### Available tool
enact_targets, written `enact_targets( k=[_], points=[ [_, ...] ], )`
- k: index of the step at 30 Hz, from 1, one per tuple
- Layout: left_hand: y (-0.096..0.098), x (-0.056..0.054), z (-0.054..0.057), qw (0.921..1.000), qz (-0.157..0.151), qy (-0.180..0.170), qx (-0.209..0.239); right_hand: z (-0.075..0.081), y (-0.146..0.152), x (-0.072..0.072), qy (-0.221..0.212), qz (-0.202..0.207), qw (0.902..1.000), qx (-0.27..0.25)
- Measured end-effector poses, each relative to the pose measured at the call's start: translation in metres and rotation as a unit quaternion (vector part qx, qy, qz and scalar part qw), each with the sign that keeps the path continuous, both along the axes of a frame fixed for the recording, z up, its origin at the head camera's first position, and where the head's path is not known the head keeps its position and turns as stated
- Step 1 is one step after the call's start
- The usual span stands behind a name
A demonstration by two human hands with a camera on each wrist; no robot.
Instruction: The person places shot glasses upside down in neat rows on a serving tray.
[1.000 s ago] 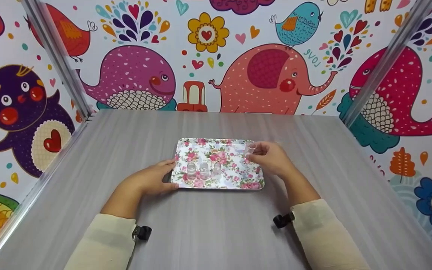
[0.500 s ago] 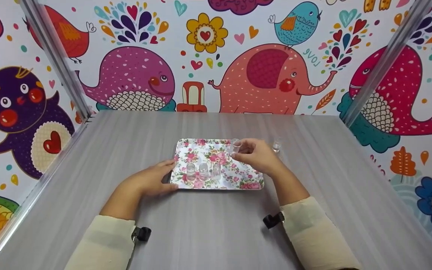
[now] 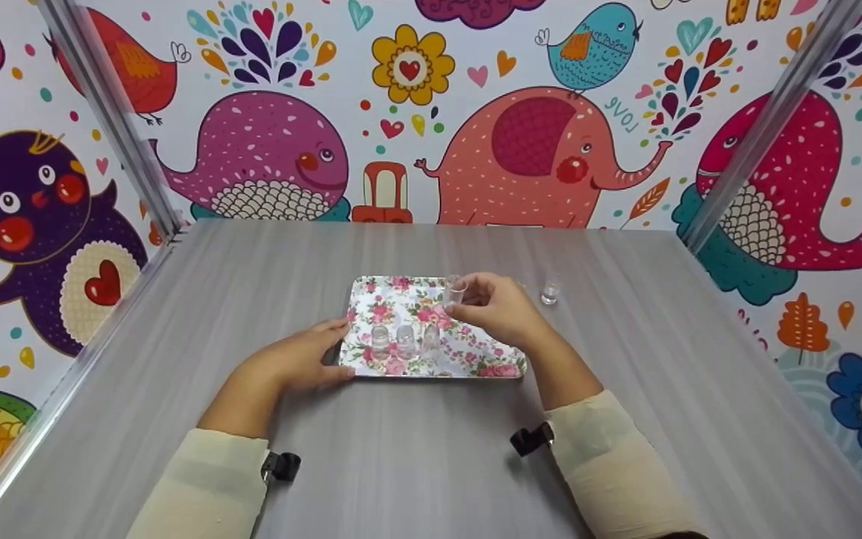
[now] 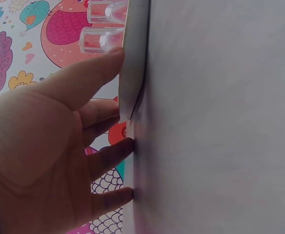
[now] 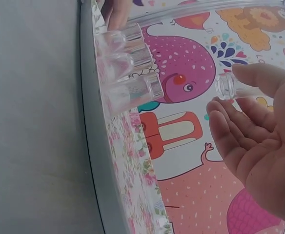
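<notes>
A floral tray (image 3: 476,352) with pink roses lies on the table. Three small clear shot glasses (image 3: 405,340) stand in a row on its front left part. My left hand (image 3: 300,359) rests at the tray's left edge, thumb by the front corner; in the left wrist view its spread, fairly straight fingers (image 4: 111,156) reach along that side. Over the tray's back half, my right hand (image 3: 502,311) pinches another clear shot glass (image 3: 454,290) between thumb and fingers. In the right wrist view this held glass (image 5: 225,87) is apart from the row.
One more clear shot glass (image 3: 549,292) stands on the grey table (image 3: 416,457), right of the tray's back corner. A wall with painted animals (image 3: 528,165) rises behind the table. Metal posts (image 3: 745,157) stand at its back corners.
My right hand has moved left over the tray with the held shot glass, from its back right corner. The glass on the table has come into view. My left hand has stayed put.
</notes>
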State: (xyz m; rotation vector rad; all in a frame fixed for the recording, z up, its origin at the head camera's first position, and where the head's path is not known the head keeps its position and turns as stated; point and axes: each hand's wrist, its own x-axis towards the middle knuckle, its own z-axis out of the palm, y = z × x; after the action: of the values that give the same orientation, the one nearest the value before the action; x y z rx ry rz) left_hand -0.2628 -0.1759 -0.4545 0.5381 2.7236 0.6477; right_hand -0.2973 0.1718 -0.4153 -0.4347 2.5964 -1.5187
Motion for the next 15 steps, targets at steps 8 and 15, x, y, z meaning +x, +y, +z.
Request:
enact_targets(
  k=[8,15],
  points=[
    [0.0004,0.0015,0.0006,1.0,0.001,0.0,0.005,-0.0044,0.003,0.0002,0.004,-0.004,0.9999,-0.015],
    [0.0002,0.0014,0.0006,1.0,0.003,-0.005,0.002,-0.005,0.0044,0.0016,0.016,-0.016,0.9996,-0.02]
  ],
)
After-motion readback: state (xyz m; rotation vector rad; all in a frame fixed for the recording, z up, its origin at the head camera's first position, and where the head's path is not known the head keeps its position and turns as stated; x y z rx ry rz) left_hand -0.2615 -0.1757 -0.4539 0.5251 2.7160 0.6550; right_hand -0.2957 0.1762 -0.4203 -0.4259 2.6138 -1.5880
